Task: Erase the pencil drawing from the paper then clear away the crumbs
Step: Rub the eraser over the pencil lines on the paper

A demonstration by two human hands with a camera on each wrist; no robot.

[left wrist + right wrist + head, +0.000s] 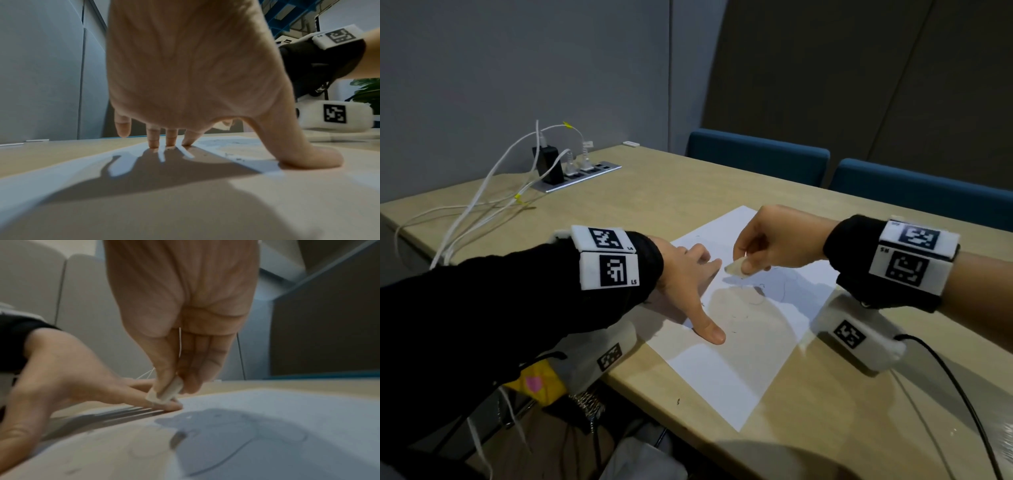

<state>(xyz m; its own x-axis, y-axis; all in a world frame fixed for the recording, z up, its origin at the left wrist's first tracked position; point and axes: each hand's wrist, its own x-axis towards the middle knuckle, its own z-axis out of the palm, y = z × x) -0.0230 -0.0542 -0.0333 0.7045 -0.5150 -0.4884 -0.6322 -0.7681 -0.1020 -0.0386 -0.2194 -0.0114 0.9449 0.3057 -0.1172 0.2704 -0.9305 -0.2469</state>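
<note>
While the left hand (681, 274) presses spread fingers on the paper (739, 359), the right hand's (774, 240) grip pinches the eraser (734, 266).

Left arm (482, 308): long black sleeve to the wrist, ringed by white blocks printed with black square-code markers, "L4" and "L5" legible. Right wrist (887, 263): black band, matching white marker blocks, forearm bare beyond, black cable (962, 394) trailing off.

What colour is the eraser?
White, greyed at the tip: the eraser shows best in the right wrist view.
</note>
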